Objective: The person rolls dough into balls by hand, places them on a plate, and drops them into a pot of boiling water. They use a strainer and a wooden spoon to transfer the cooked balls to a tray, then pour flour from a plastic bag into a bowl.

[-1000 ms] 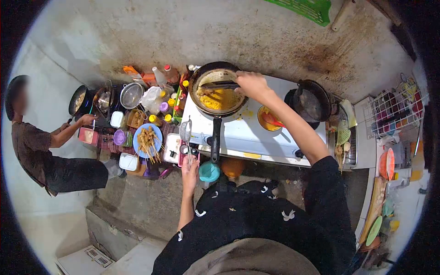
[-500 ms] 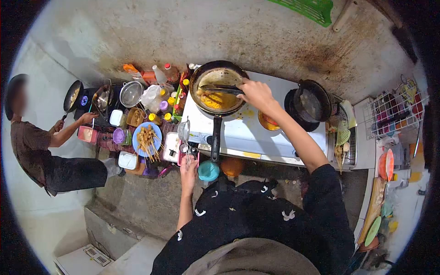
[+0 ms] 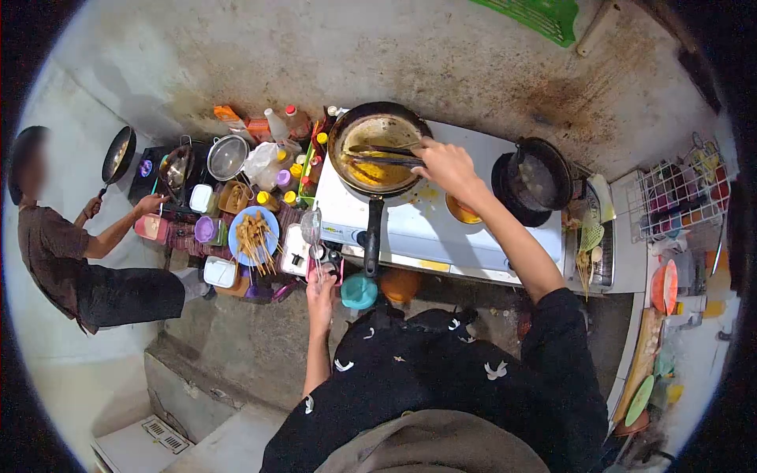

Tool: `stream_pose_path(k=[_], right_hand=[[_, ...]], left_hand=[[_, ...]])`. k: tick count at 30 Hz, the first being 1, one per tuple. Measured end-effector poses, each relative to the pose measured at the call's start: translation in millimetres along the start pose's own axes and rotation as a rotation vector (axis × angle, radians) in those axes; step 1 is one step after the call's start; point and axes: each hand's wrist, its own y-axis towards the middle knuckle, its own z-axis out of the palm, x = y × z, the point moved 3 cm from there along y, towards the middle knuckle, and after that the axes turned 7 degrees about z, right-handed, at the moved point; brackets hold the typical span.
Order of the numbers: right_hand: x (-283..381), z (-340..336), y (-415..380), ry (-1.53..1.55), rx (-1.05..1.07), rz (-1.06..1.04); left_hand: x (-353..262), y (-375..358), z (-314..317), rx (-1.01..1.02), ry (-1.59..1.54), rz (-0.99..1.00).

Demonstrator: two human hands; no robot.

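Note:
My right hand [image 3: 448, 167] is closed on a pair of dark tongs [image 3: 385, 155], whose tips reach into a frying pan [image 3: 389, 128] on the white stove. Yellow food [image 3: 382, 173] lies in the lower part of that pan, partly under the tongs. Below and to the left, my left hand [image 3: 321, 296] grips the thin handle of a small mesh strainer [image 3: 311, 226]. The strainer's head points up toward the bottles, left of the pan's black handle. A turquoise bowl [image 3: 359, 292] sits just right of my left hand.
On the white stove [image 3: 465, 251], a dark pot [image 3: 544, 185] stands at the right. A blue plate of skewers [image 3: 270, 229] is to the left among bottles and tubs. Farther left, another person [image 3: 59, 236] lifts a small pan [image 3: 119, 155]. A wire basket [image 3: 680, 201] stands at the right.
The tongs have shifted slightly in the pan and their arms look wider apart. The other person's small pan has moved left, away from their burner. My left hand still grips the strainer.

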Motion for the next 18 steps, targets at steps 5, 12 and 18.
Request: stream_pose_path(k=[5, 12, 18], right_hand=[[-2.4, 12.9, 9.8, 0.0, 0.024, 0.004], [-1.6, 18.2, 19.1, -0.014, 0.057, 0.041], [-12.3, 22.2, 14.2, 0.036, 0.045, 0.033]], left_hand=[[-1.2, 2.6, 4.2, 0.006, 0.06, 0.064], [-2.6, -3.0, 4.9, 0.024, 0.079, 0.012], [1.1, -0.3, 2.8, 0.035, 0.022, 0.033]])
